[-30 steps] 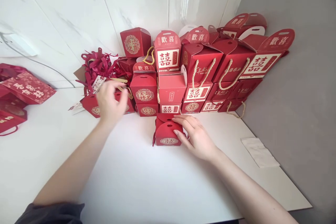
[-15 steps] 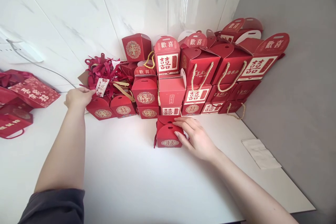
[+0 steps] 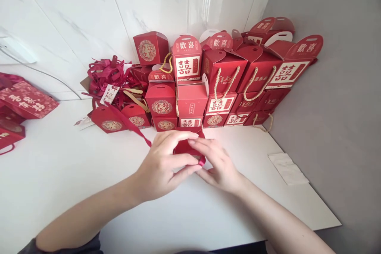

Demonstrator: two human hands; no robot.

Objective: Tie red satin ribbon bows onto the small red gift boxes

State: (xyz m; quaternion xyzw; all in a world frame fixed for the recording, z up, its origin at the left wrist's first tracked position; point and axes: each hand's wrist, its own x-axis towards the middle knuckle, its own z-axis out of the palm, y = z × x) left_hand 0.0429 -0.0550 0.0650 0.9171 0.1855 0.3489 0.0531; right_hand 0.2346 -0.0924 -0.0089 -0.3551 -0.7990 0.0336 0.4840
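Note:
A small red gift box (image 3: pixel 187 147) stands on the white table in front of the stacked boxes, mostly covered by both hands. My left hand (image 3: pixel 166 162) reaches over its left side, thumb and forefinger pinching the end of a dark red ribbon (image 3: pixel 202 161) at the box's front. A length of that colour stretches back left towards the ribbon pile (image 3: pixel 111 77). Against the box's right side is my right hand (image 3: pixel 218 162), its fingers bent over the top flaps and its thumb close to the pinched ribbon. Its exact hold on the ribbon is hidden.
Stacked red gift boxes (image 3: pixel 192 101), several with gold rope handles, line the tiled wall. Beside the ribbon pile lies a small printed tag (image 3: pixel 109 94). Red gift bags (image 3: pixel 29 101) stand at far left. A folded white tissue (image 3: pixel 288 168) lies near the grey wall on the right.
My left hand has come from the ribbon pile to the small box, bringing a ribbon with it. My right hand stays at the box. The view has shifted slightly.

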